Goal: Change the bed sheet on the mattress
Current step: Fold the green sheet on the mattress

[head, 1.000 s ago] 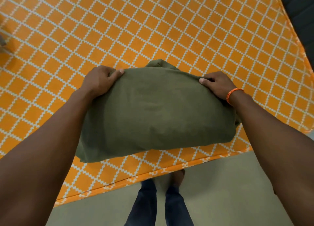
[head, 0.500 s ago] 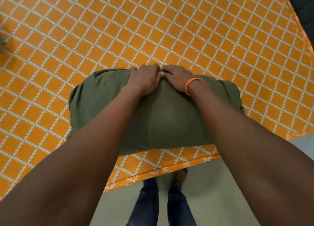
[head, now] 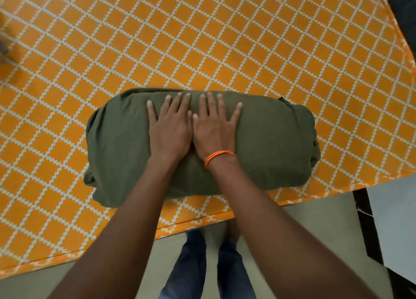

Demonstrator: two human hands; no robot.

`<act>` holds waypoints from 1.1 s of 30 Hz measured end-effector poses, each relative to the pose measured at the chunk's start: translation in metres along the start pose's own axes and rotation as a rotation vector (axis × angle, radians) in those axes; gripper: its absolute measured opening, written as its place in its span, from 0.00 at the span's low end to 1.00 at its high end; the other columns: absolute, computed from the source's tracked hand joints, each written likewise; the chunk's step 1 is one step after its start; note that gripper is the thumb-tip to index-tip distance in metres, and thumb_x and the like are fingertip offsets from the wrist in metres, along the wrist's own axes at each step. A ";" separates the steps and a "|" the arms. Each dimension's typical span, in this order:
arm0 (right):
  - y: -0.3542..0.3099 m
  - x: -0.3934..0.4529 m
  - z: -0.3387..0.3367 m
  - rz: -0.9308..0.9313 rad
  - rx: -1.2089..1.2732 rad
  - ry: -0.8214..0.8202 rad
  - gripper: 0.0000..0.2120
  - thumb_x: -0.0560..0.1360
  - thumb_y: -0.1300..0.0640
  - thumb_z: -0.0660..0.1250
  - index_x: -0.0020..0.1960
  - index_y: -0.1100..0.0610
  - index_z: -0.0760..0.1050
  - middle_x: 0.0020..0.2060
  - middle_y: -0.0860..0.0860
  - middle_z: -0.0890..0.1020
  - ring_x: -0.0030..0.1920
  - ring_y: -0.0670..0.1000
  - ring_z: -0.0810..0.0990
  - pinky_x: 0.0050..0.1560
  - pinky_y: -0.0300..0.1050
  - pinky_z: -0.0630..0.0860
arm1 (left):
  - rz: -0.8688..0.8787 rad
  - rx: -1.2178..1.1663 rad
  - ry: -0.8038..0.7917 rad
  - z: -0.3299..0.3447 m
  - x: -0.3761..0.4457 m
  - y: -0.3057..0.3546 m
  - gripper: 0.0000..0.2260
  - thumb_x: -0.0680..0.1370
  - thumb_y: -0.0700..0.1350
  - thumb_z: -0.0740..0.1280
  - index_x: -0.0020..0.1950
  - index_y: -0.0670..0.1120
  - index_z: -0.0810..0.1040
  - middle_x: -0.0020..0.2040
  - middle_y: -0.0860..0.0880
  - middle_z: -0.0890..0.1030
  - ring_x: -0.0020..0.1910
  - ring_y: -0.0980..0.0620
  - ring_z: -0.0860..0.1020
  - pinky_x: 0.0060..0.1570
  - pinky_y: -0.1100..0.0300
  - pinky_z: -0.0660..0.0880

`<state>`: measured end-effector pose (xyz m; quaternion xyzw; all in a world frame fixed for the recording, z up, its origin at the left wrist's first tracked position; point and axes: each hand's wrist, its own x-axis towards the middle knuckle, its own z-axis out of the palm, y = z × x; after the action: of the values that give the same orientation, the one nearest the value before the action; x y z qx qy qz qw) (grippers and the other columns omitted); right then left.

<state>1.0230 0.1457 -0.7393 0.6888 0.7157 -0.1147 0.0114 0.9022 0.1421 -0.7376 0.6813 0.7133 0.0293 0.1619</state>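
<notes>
Both hands, left hand and right hand, lay spread flat, pressing the folded green sheet mid-frame on the orange-sheeted mattress; released, its loose folds might spring open.

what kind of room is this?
Probably a bedroom, seen from the bedside: an orange lattice-print sheet covers a wide flat mattress, a folded green sheet lies on it under both flat hands, and pale floor runs along the bed's edge.
</notes>
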 end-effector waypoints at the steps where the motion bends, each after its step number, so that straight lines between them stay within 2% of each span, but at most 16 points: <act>1: -0.003 -0.008 0.008 -0.049 -0.008 -0.015 0.29 0.84 0.44 0.48 0.82 0.53 0.60 0.81 0.51 0.62 0.82 0.53 0.56 0.77 0.73 0.45 | -0.003 0.030 -0.025 0.009 -0.010 -0.001 0.25 0.87 0.55 0.47 0.85 0.54 0.58 0.84 0.53 0.61 0.84 0.50 0.56 0.82 0.37 0.43; 3: 0.014 -0.011 0.015 -0.126 0.004 -0.025 0.29 0.85 0.42 0.50 0.84 0.49 0.56 0.83 0.49 0.59 0.83 0.51 0.54 0.79 0.66 0.46 | 0.000 0.057 -0.055 0.020 -0.013 -0.008 0.26 0.87 0.56 0.44 0.86 0.56 0.53 0.85 0.54 0.57 0.85 0.51 0.53 0.82 0.38 0.43; 7: 0.084 0.001 0.012 -0.135 -0.051 0.027 0.30 0.83 0.35 0.49 0.82 0.44 0.60 0.81 0.51 0.64 0.81 0.55 0.59 0.81 0.60 0.51 | 0.042 0.156 -0.042 0.011 0.003 -0.037 0.28 0.86 0.65 0.45 0.85 0.59 0.55 0.85 0.55 0.59 0.85 0.50 0.51 0.82 0.38 0.41; 10: 0.149 0.001 -0.003 -0.029 -0.134 0.045 0.30 0.84 0.33 0.46 0.80 0.45 0.64 0.77 0.51 0.70 0.79 0.56 0.64 0.79 0.65 0.51 | -0.018 0.177 0.012 -0.004 0.000 -0.078 0.29 0.85 0.68 0.44 0.85 0.61 0.55 0.85 0.54 0.59 0.85 0.47 0.52 0.81 0.36 0.44; 12: 0.189 -0.005 -0.010 0.077 -0.143 0.062 0.28 0.84 0.32 0.46 0.77 0.43 0.66 0.74 0.48 0.73 0.75 0.55 0.68 0.76 0.73 0.51 | -0.190 0.108 0.015 -0.010 -0.009 -0.111 0.28 0.84 0.70 0.46 0.84 0.65 0.53 0.84 0.54 0.59 0.84 0.44 0.56 0.77 0.30 0.47; 14: 0.217 -0.012 -0.014 0.169 -0.022 0.025 0.31 0.82 0.28 0.46 0.77 0.42 0.65 0.74 0.46 0.72 0.73 0.56 0.71 0.73 0.74 0.60 | -0.276 -0.069 -0.004 -0.012 -0.016 -0.143 0.30 0.82 0.74 0.47 0.83 0.66 0.53 0.83 0.53 0.63 0.81 0.42 0.62 0.76 0.30 0.55; 16: 0.227 -0.015 -0.012 0.168 0.092 -0.041 0.34 0.81 0.27 0.43 0.79 0.43 0.61 0.78 0.48 0.67 0.75 0.57 0.67 0.68 0.69 0.70 | -0.250 -0.250 0.011 -0.006 -0.024 -0.168 0.30 0.83 0.72 0.48 0.83 0.64 0.56 0.82 0.51 0.65 0.81 0.42 0.63 0.77 0.33 0.59; 19: 0.221 -0.009 -0.013 0.203 0.126 -0.128 0.35 0.81 0.27 0.44 0.82 0.43 0.55 0.82 0.48 0.57 0.79 0.59 0.60 0.69 0.68 0.68 | -0.303 -0.347 -0.017 -0.008 -0.024 -0.170 0.28 0.85 0.65 0.51 0.84 0.60 0.56 0.84 0.50 0.63 0.83 0.43 0.58 0.79 0.34 0.54; 21: 0.215 -0.011 -0.018 0.332 0.179 -0.093 0.38 0.78 0.24 0.50 0.81 0.43 0.54 0.82 0.52 0.54 0.77 0.63 0.62 0.67 0.69 0.69 | -0.369 -0.342 -0.013 -0.017 -0.025 -0.157 0.29 0.84 0.66 0.52 0.84 0.60 0.57 0.84 0.50 0.62 0.82 0.43 0.62 0.78 0.37 0.60; 24: 0.203 -0.032 -0.028 0.646 0.347 -0.063 0.49 0.69 0.19 0.59 0.81 0.45 0.52 0.76 0.60 0.59 0.73 0.68 0.65 0.67 0.71 0.69 | -0.620 -0.306 0.059 -0.026 -0.048 -0.136 0.30 0.83 0.69 0.52 0.83 0.62 0.55 0.81 0.45 0.66 0.76 0.35 0.68 0.71 0.33 0.66; 26: 0.198 -0.050 -0.029 0.740 0.428 -0.119 0.53 0.66 0.18 0.62 0.81 0.46 0.54 0.74 0.61 0.65 0.73 0.68 0.66 0.68 0.70 0.68 | -0.723 -0.322 0.016 -0.027 -0.069 -0.116 0.33 0.81 0.72 0.50 0.84 0.62 0.53 0.78 0.38 0.68 0.74 0.30 0.69 0.71 0.32 0.66; 28: 0.198 -0.062 -0.027 0.763 0.564 -0.127 0.55 0.63 0.18 0.67 0.79 0.47 0.58 0.72 0.59 0.71 0.71 0.66 0.71 0.69 0.66 0.71 | -0.743 -0.399 -0.048 -0.023 -0.080 -0.101 0.38 0.78 0.76 0.52 0.85 0.62 0.49 0.77 0.37 0.71 0.72 0.30 0.71 0.72 0.35 0.68; 29: 0.198 -0.063 -0.029 0.771 0.658 -0.126 0.54 0.62 0.20 0.70 0.78 0.49 0.61 0.71 0.57 0.74 0.69 0.64 0.74 0.68 0.64 0.73 | -0.742 -0.466 -0.080 -0.025 -0.082 -0.099 0.42 0.76 0.78 0.56 0.85 0.62 0.50 0.76 0.39 0.73 0.71 0.32 0.74 0.71 0.38 0.70; 31: 0.197 -0.063 -0.034 0.777 0.832 -0.120 0.50 0.62 0.25 0.76 0.74 0.53 0.70 0.66 0.54 0.80 0.64 0.60 0.79 0.65 0.58 0.77 | -0.759 -0.722 -0.079 -0.029 -0.087 -0.099 0.46 0.69 0.78 0.69 0.80 0.57 0.67 0.69 0.46 0.81 0.66 0.40 0.80 0.67 0.43 0.76; 33: 0.192 -0.064 -0.040 0.747 0.927 -0.105 0.38 0.66 0.34 0.79 0.66 0.57 0.79 0.60 0.54 0.84 0.59 0.59 0.83 0.59 0.53 0.79 | -0.815 -0.965 -0.064 -0.041 -0.094 -0.097 0.35 0.68 0.68 0.79 0.66 0.48 0.82 0.56 0.48 0.87 0.55 0.46 0.85 0.55 0.51 0.82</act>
<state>1.2217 0.0952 -0.7174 0.8204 0.2988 -0.4373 -0.2154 0.7993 0.0503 -0.7060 0.2055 0.8169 0.2630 0.4704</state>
